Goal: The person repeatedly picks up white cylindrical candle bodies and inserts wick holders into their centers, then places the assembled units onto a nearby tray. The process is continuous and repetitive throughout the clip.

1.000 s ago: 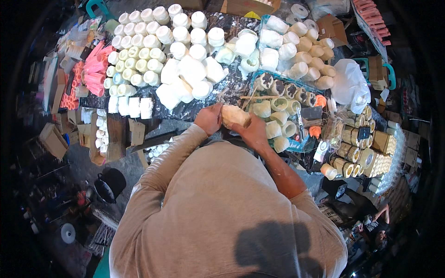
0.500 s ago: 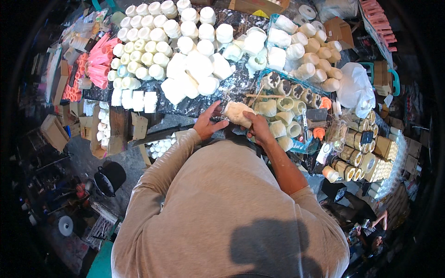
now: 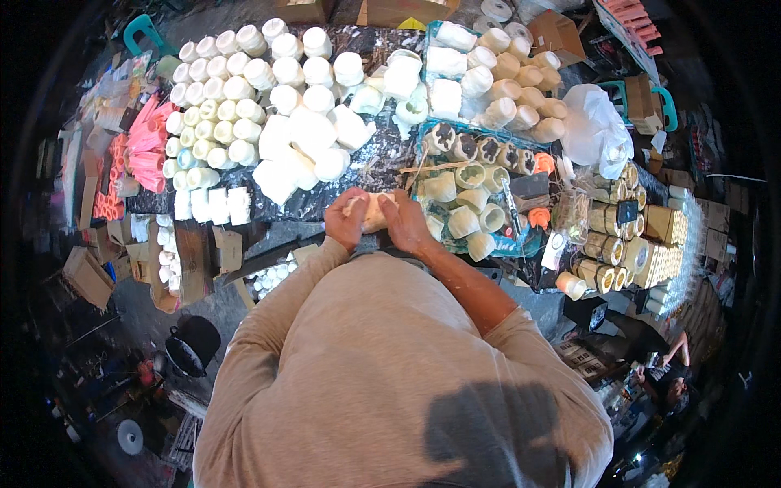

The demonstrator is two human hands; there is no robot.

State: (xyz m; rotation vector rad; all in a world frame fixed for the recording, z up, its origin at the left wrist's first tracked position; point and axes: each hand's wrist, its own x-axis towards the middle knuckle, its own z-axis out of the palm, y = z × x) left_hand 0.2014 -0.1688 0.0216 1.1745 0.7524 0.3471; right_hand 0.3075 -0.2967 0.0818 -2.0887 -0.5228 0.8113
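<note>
My left hand (image 3: 346,220) and my right hand (image 3: 408,224) both grip a rough, cream-coloured wax cylinder (image 3: 375,211) at the table's near edge, in front of my torso. One end is in each hand, and the thumbs lie along its near side. My fingers hide much of it. Just beyond it lie several bright white wax blocks (image 3: 311,134). To the right of my right hand stand hollow, pale green-cream cups (image 3: 464,221) in a teal tray (image 3: 510,244).
Rows of cream cylinders (image 3: 244,65) fill the table's far left. Pink tubes (image 3: 146,154) lie beyond its left end. A second teal tray (image 3: 427,73) holds more cylinders. Golden cylinders (image 3: 604,245) and a white plastic bag (image 3: 592,130) are at right. Another person (image 3: 669,370) is at lower right.
My left hand has closed from an open pose onto the cream wax cylinder. The right hand has brought it left and nearer to me. The whole view has shifted slightly.
</note>
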